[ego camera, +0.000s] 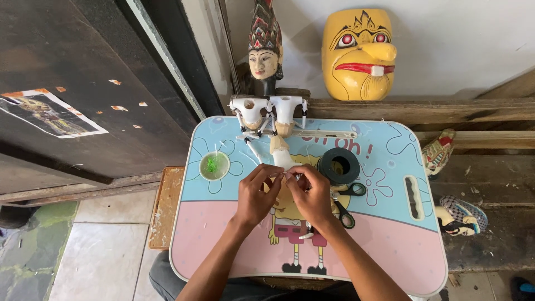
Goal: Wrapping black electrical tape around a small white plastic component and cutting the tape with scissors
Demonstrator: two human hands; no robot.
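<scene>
Left hand (255,195) and right hand (312,192) both pinch a small white puppet piece (282,160) over the table (390,234); it looks light, rigid, fragile, best gripped at its thicker body.

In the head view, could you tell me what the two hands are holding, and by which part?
Both the left hand and right hand pinch the near end of a small white puppet piece; the exact grip is hidden by fingers.

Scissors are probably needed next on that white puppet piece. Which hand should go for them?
Right, likely. The scissors lie just beside the right hand, near the dark tape roll. The left hand is on the far side, and both hands pinch the white puppet piece.
</scene>
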